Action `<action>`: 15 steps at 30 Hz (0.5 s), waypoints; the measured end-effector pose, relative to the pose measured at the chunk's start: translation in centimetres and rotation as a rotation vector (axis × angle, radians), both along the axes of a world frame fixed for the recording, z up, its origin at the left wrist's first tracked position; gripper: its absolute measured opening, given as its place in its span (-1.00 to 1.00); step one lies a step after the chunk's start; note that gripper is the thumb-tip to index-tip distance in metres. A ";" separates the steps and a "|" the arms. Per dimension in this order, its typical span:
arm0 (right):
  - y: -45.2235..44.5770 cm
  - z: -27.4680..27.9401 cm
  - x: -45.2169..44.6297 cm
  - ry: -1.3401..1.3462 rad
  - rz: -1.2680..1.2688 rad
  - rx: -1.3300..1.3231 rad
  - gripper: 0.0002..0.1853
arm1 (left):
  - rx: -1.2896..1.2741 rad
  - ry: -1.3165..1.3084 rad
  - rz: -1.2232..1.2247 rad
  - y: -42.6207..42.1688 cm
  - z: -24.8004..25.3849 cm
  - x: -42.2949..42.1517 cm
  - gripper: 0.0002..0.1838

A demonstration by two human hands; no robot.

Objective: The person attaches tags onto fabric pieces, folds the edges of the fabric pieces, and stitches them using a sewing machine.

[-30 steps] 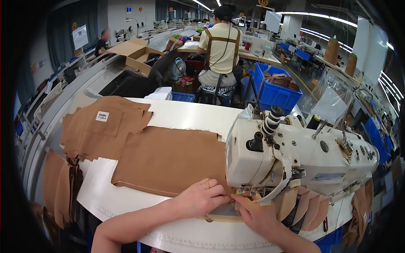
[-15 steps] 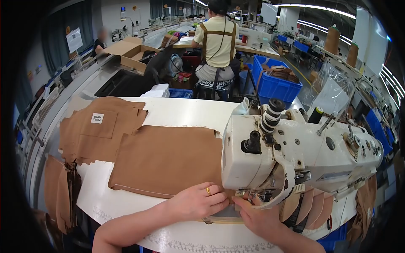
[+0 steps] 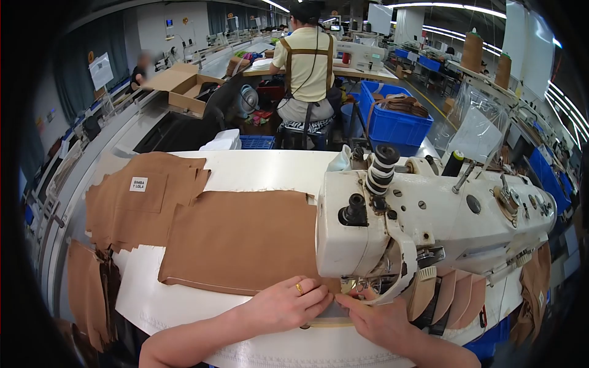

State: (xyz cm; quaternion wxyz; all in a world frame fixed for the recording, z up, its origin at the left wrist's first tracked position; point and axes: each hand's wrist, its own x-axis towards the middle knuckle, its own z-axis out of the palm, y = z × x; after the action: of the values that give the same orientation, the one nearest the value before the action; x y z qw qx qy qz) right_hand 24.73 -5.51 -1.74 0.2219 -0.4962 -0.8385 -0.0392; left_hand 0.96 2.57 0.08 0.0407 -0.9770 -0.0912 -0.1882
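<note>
A brown fabric panel (image 3: 242, 239) lies flat on the white sewing table, with a pale stitched line along its near edge. Its right corner runs to the presser foot area of a white sewing machine (image 3: 423, 211). My left hand (image 3: 291, 303), wearing a gold ring, has its fingers closed on the panel's near right edge. Close beside it, my right hand (image 3: 377, 322) pinches the same corner just in front of the needle area. The fingertips of both hands nearly meet. The machine's head partly hides the needle and foot.
Brown pieces with a white label (image 3: 138, 184) lie at the left, and more fabric (image 3: 89, 288) hangs over the table edge. Cut brown pieces (image 3: 454, 297) stand under the machine arm. Behind are a blue crate (image 3: 396, 126), a cardboard box (image 3: 187, 92) and a seated person (image 3: 310, 67).
Both hands and the panel's corner have shifted slightly left from the needle area, and the fingertips have drawn closer together. The whole view has tilted a little.
</note>
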 end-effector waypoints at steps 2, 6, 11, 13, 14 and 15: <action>0.0 -0.5 0.1 0.036 0.011 0.027 -0.55 | -0.005 0.013 -0.007 0.2 0.3 0.0 -0.54; 0.4 -0.8 0.1 0.017 0.001 0.125 -0.73 | -0.014 0.003 0.012 0.5 0.8 0.1 -0.53; 1.1 -1.7 0.0 -0.001 -0.006 0.200 -0.89 | -0.052 0.009 0.067 0.9 1.0 0.4 -0.53; 1.0 -2.1 0.1 -0.032 -0.008 0.197 -0.89 | -0.054 0.011 0.088 1.0 0.9 0.6 -0.53; 1.0 -2.0 0.2 -0.047 -0.006 0.194 -0.89 | -0.072 0.004 0.099 1.0 0.6 0.7 -0.53; 0.8 -1.7 0.2 -0.059 -0.002 0.190 -0.89 | -0.089 -0.002 0.109 1.0 0.2 0.7 -0.53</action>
State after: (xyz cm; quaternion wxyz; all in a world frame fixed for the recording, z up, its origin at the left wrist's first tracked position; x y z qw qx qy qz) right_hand 24.91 -4.69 -3.40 0.2432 -0.4723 -0.8367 -0.1331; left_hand 1.71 3.53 0.31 0.0071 -0.9713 -0.1526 -0.1824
